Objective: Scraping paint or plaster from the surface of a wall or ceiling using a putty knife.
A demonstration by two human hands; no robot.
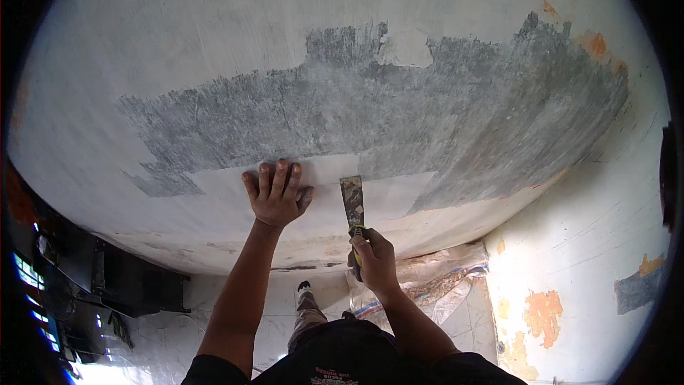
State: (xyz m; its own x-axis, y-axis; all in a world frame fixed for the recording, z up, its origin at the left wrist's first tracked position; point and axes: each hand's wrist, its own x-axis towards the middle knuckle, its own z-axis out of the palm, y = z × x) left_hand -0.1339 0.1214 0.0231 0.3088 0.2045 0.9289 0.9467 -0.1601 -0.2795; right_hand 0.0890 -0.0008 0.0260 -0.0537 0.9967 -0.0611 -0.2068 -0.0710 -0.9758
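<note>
My right hand (377,262) grips the black and yellow handle of a putty knife (352,203). Its stained metal blade points up, with the tip at a pale area of the wall (395,198). To the left, my left hand (277,198) rests with spread fingers against the wall and holds nothing. Its fingertips reach the lower border of a large rough grey patch (320,112), where the white coat is absent. A small white island of coating (406,49) stands at the patch's upper edge.
A crumpled plastic sheet (422,280) lies on the tiled floor along the wall's foot. Dark furniture (139,283) stands at the left. The side wall (566,235) on the right has orange bare spots (543,315) and a grey patch (638,289). My foot (304,287) is below.
</note>
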